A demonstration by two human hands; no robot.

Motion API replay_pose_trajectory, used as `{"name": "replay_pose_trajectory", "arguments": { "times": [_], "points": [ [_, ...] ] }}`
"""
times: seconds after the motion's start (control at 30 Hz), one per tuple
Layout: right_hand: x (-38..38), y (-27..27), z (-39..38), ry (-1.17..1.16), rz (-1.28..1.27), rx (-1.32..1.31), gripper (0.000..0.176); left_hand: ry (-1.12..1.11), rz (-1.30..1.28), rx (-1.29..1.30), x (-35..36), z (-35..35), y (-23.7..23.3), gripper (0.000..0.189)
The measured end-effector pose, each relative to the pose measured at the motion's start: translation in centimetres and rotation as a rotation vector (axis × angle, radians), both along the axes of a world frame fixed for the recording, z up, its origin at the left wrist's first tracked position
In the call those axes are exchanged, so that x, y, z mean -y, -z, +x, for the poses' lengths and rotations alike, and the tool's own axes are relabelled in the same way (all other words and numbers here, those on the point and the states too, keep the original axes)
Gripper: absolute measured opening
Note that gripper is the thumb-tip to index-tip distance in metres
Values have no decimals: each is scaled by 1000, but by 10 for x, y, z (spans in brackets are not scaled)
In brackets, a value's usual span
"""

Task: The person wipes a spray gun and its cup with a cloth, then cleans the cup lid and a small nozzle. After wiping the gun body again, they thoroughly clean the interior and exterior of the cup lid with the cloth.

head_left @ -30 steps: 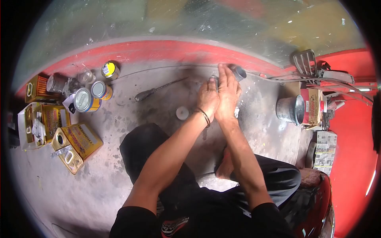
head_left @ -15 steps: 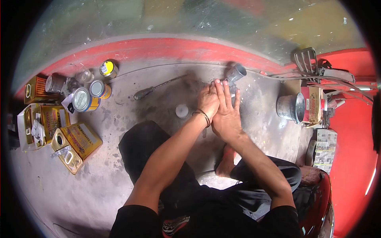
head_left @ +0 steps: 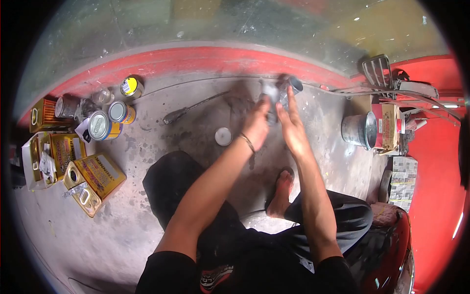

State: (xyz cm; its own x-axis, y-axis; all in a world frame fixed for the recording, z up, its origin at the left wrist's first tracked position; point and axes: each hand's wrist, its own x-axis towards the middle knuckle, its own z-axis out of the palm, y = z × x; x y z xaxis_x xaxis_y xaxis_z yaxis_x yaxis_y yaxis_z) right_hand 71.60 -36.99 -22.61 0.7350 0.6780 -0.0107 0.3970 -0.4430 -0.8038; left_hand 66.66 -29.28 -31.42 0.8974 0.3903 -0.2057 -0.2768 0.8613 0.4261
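Since the earlier frame the palms have parted. The right grip (head_left: 293, 128) now stands open, fingers straight, beside the part (head_left: 283, 89), which is lifted above the floor (head_left: 196, 132). The left grip (head_left: 257, 126) closes round its blurred lower end. The part looks like stiff, weighty metal, probably grimy and slick, and its thick body offers the surest hold.

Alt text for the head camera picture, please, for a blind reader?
Seen from above, a person crouched on a concrete floor grips a blurred grey metal part in the left hand, the open right hand beside it. A screwdriver and a round lid lie nearby, tins to the left and a metal bucket to the right.
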Motion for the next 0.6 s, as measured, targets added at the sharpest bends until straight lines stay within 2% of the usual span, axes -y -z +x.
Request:
{"name": "replay_pose_trajectory", "arguments": {
  "times": [0.03, 0.07, 0.1, 0.2, 0.27, 0.3, 0.33, 0.4, 0.47, 0.53, 0.6],
  "points": [
    [-9, 2, -2, 108, -2, -134, 77, -8, 29, 34, 20, 2, -2, 53],
    [-22, -1, -1, 214, -4, -267, 78, 12, -48, -86, 27, -9, -31, 56],
    [-34, -3, 4, 312, -10, -395, 80, -52, -171, -68, 33, -10, -27, 56],
    [-45, 56, 52, 231, 16, -248, 81, -88, -129, -45, 31, -17, -22, 54],
    [-35, 73, 16, 113, 75, -86, 77, -100, -108, -171, 10, -20, -25, 55],
    [-30, 77, -3, 54, 103, -10, 75, 21, -98, -139, -9, -10, 5, 71],
    [-25, 74, -11, 56, 112, 109, 72, 76, -232, -102, -26, -14, -4, 82],
    [-21, 68, -21, 63, 133, 345, 68, 200, -221, 10, -38, -21, -27, 101],
    [-16, 59, 9, 26, 98, 215, 60, 336, 64, 152, -37, -26, -35, 115],
    [-22, 14, 29, 149, -238, 31, 57, 428, 68, 177, -35, -32, -41, 123],
    [-36, 2, 42, 302, -125, -74, 56, 464, 6, 267, -37, -35, -49, 131]
  ]
}}
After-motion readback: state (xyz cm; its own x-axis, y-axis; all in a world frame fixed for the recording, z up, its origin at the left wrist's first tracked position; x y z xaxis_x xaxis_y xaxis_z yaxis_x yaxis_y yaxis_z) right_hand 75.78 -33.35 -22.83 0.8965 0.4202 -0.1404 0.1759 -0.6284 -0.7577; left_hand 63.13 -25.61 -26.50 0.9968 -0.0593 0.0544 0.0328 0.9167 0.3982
